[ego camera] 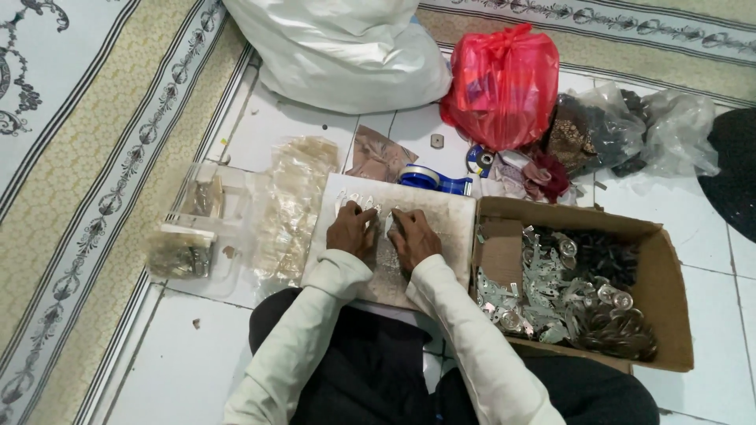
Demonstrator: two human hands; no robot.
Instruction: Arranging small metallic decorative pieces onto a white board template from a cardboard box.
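My left hand (352, 229) and my right hand (413, 237) rest side by side on a pale worn board (441, 224) that lies on the floor in front of my lap. Both hands have their fingers curled down onto small shiny silver pieces (358, 203) lined up near the board's far edge. What each fingertip pinches is too small to make out. Cream sleeves cover both arms.
An open cardboard box (665, 283) of silver and dark metal pieces sits right of the board. Clear plastic packets (287, 208) and a clear tray (189, 236) lie left. Behind are a blue tape dispenser (433, 179), a red bag (504, 83), a white sack (346, 51) and clear bags (630, 130). Patterned carpet (79, 157) borders the tiles.
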